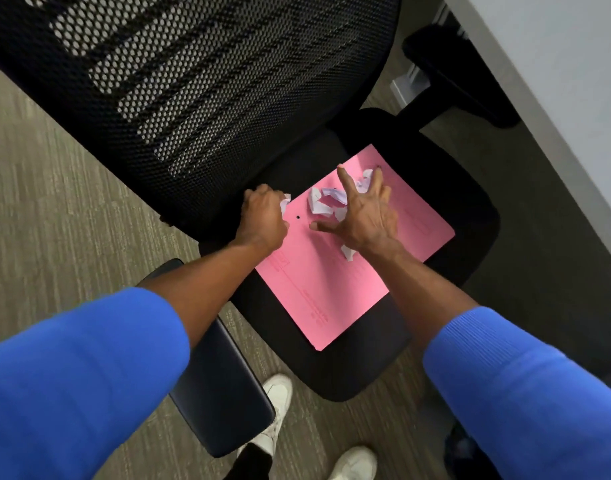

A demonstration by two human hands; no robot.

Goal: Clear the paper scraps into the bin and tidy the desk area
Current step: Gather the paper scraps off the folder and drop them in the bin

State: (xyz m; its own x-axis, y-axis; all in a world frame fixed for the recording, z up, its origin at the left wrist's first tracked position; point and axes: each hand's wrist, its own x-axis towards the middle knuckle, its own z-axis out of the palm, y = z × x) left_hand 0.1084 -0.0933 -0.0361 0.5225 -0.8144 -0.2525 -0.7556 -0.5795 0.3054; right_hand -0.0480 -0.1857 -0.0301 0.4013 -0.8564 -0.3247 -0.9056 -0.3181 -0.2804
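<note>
A pink folder lies flat on the black seat of an office chair. Several crumpled white paper scraps sit on its far half, and one small scrap lies under my right wrist. My left hand is closed at the folder's left corner, with a bit of white paper showing at its fingers. My right hand is spread with fingers apart over the scraps, touching the pile. No bin is in view.
The chair's black mesh backrest rises at the upper left, and its armrests stand at the lower left and upper right. A white desk edge runs along the right. My white shoes stand on grey carpet.
</note>
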